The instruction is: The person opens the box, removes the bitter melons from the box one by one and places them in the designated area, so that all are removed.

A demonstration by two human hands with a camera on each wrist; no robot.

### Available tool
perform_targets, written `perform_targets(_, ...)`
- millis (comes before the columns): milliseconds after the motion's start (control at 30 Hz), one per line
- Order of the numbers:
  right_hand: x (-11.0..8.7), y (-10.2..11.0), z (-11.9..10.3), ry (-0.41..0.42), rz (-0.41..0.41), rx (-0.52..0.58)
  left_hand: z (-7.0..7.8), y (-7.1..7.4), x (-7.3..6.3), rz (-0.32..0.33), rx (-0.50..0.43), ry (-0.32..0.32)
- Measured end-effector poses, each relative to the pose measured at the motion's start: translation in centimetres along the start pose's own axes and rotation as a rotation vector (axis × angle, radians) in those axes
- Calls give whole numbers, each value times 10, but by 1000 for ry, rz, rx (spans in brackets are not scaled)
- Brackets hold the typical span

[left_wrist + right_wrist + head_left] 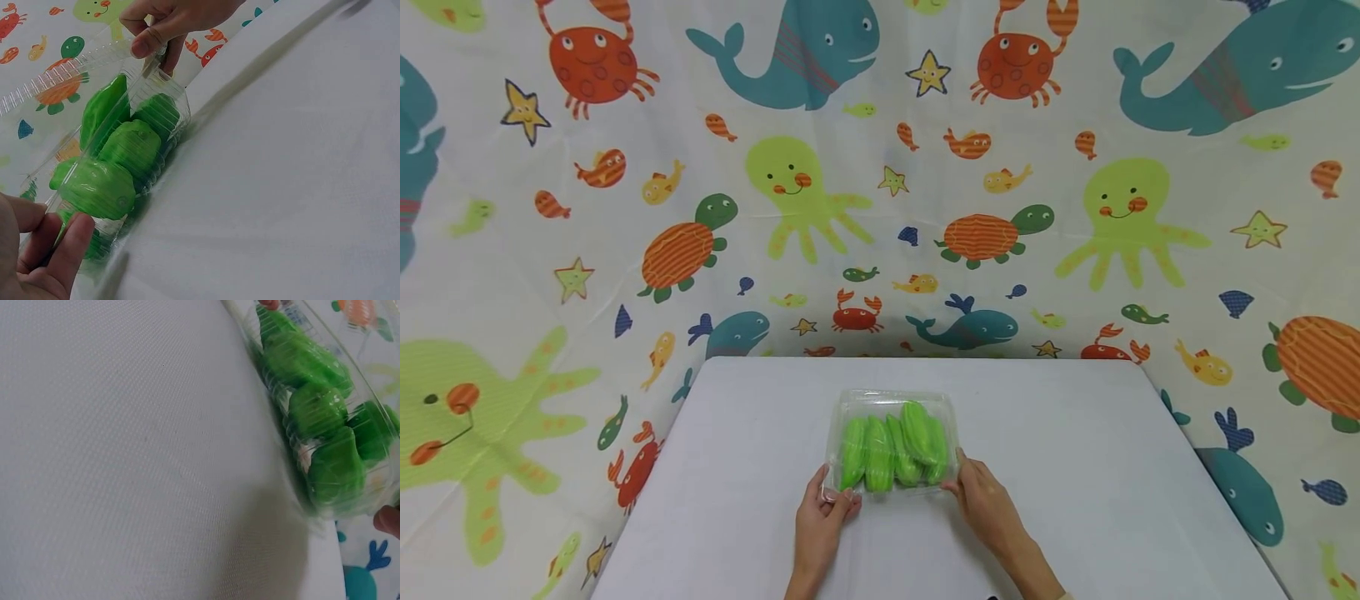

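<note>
Five vegetables (878,457) are held in a clear box (867,403) at the table's (745,442) middle, its near corners pinched by left hand (822,518) and right hand (987,502), probably for steadiness.

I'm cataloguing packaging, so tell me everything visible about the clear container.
The container is clear, shiny and roughly rectangular, apparently thin plastic, with ribbed walls and a rim. Five green vegetable-like pieces lie inside. The left hand grips its near left corner; the right hand holds its right side. It is on or just above the white table; whether it is fully closed is unclear.
</note>
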State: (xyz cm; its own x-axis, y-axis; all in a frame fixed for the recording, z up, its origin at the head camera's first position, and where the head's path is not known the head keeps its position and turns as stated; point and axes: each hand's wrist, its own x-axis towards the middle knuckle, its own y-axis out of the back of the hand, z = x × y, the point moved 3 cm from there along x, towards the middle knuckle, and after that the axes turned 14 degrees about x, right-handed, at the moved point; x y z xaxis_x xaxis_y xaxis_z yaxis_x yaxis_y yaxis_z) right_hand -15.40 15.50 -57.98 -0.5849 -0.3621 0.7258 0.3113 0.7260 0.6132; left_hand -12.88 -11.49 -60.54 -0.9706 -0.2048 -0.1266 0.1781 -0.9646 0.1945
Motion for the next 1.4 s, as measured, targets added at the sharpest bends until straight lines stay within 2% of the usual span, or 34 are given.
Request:
perform_targets(100, 1, 3, -1, 3, 15, -4, 1, -1, -1, 0, -10, -12)
perform_targets(300, 18, 20, 6, -4, 140, -60, 1, 0, 0, 3, -38, -46)
perform_targets(500, 34, 30, 10, -24, 97, -92, -3, 1, 1, 9, -29, -16)
perform_targets(633, 39, 30, 11, -14, 108, -87, -5, -1, 0, -5, -34, -5)
perform_targets(800, 48, 30, 14, -15, 110, -85, -4, -2, 1, 14, -38, -4)
perform_targets(1033, 64, 33, 19, -137, 85, -53, -3, -2, 2, 30, -36, -9)
perform_targets(1133, 69, 34, 21, -162, 84, -23, -3, -1, 2, 32, -14, -10)
perform_targets(1267, 78, 35, 23, -188, 86, 21, -4, -1, 2, 24, -25, -5)
perform_targets(1400, 86, 35, 26, -265, 75, 69, -4, -2, 3, 22, -48, 3)
